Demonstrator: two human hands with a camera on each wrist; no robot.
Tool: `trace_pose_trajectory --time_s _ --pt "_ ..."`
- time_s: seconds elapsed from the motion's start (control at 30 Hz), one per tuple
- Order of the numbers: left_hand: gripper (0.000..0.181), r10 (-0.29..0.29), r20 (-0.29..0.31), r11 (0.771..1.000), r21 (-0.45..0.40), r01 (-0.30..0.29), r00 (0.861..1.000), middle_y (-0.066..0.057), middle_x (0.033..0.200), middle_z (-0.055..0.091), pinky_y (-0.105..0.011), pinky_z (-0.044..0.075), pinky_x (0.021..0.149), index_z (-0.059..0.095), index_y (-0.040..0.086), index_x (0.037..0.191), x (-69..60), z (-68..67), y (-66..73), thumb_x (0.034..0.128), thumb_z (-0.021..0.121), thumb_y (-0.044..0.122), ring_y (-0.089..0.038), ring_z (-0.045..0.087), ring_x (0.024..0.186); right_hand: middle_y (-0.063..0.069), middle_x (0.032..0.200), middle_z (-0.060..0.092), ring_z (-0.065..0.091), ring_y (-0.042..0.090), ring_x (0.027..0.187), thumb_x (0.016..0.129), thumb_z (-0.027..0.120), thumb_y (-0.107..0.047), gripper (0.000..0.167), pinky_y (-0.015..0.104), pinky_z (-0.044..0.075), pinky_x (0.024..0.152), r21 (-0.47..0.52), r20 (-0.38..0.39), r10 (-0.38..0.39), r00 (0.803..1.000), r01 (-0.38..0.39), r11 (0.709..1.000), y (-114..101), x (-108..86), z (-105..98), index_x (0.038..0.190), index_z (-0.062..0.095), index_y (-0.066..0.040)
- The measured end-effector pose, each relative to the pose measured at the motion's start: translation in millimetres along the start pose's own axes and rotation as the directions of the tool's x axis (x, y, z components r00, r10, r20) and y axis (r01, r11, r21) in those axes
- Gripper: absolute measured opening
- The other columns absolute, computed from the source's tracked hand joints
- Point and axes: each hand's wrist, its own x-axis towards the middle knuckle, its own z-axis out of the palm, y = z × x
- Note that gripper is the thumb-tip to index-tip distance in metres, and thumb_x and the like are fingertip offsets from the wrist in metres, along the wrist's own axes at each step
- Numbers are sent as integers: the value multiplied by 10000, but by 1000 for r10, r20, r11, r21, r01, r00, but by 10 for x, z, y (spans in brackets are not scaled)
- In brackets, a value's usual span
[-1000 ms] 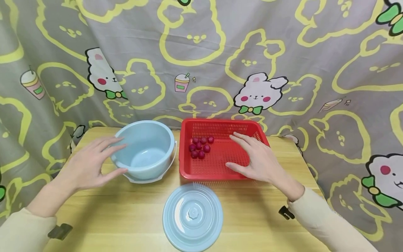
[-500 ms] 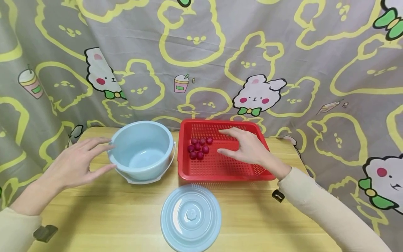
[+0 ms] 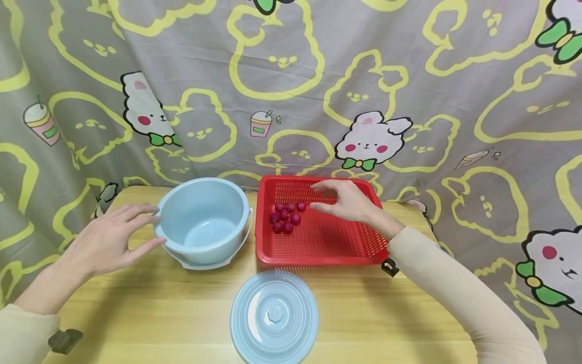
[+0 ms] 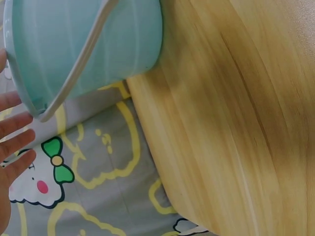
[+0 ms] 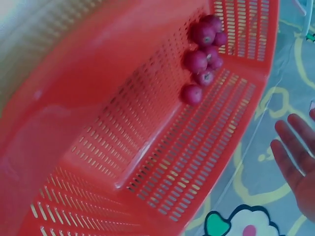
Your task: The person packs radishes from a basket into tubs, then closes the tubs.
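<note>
My left hand (image 3: 109,235) is beside the left rim of a light blue bucket (image 3: 204,247), fingers spread; whether they touch the rim I cannot tell. The left wrist view shows its fingertips close to the rim of the bucket (image 4: 113,44). Over the red perforated basket (image 3: 309,259) hovers my right hand (image 3: 347,202), fingers loosely extended and holding nothing. Several small, round, dark red fruits (image 3: 284,215) lie clustered at the basket's left side, a little left of the right fingertips. The right wrist view shows those fruits (image 5: 196,61) against the basket's mesh.
A round light blue lid (image 3: 275,316) with a knob lies in front of the bucket and basket. All stand on a wood-grain table (image 3: 182,323). A grey patterned curtain (image 3: 291,76) hangs right behind the table's far edge.
My right hand has moved left over the basket, closer to the fruits. The left hand has shifted left, from over the bucket's rim to beside it. Bucket, basket and lid stay in place.
</note>
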Motion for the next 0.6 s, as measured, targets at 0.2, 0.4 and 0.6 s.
trace_pose_trajectory --time_s 0.2,0.4,0.6 --pt "481 -3 -10 1000 2 3 1000 -155 1227 743 -649 545 868 784 127 1088 -19 13 6 820 834 523 -430 676 1137 61 1266 769 736 253 1094 913 828 -331 462 453 602 953 34 33 -1 999 0 999 172 154 66 1319 723 -137" --pt "469 0 -16 1000 -2 0 1000 -150 1222 747 -647 551 856 786 132 1081 -22 22 1 808 844 510 -432 683 1125 109 1196 793 737 208 976 918 825 -294 406 409 612 876 31 44 -20 999 19 999 324 295 136 1270 745 -107" --pt "469 6 -26 1000 0 -6 1000 -151 1207 752 -643 557 837 789 131 1071 -11 21 -8 802 845 511 -432 692 1110 117 1179 800 706 211 891 928 817 -292 413 368 559 784 8 44 -17 999 17 1000 413 434 184 1259 747 -56"
